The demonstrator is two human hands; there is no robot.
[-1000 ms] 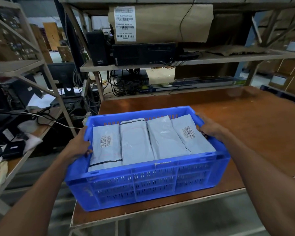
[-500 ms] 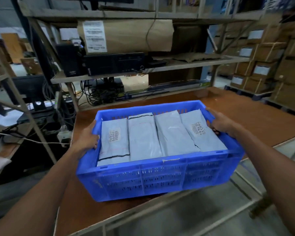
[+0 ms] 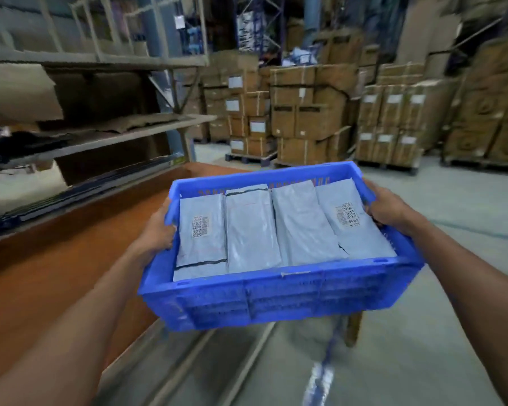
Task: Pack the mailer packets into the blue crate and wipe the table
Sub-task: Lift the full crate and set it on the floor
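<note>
Since the whole load was hanging off two hands, a few things would've made me nervous, going left to right. The brown tabletop (image 3: 41, 273) sat off to the left under the shelf rack (image 3: 106, 133). No cloth showed anywhere, so I'd say the wipe was not yet started. The left grip (image 3: 156, 235) was curled onto the left end wall of the blue crate (image 3: 276, 291), thumb over the rim, the other fingers hidden behind the plastic. The crate looked lifted off the tabletop, out past its corner with the right half over the floor (image 3: 423, 332), and roughly level as far as I could tell. Four mailer packets (image 3: 251, 230) lay side by side inside, filling it wall to wall, and the rightmost one leaned up against the right wall. The right grip (image 3: 390, 212) was wrapped round the right end rim, holding that side up. My guess was that if either side slipped on that smooth plastic, the crate would drop a corner. Then those slick packets would slide to the low end and maybe spill out, the leaning one first. A hasty turn could also knock the crate's left end on the tabletop corner. The stacked cardboard boxes (image 3: 305, 112) were well apart at the back, so no worry there. The picture was pretty smeary, so finer finger detail was beyond me.
</note>
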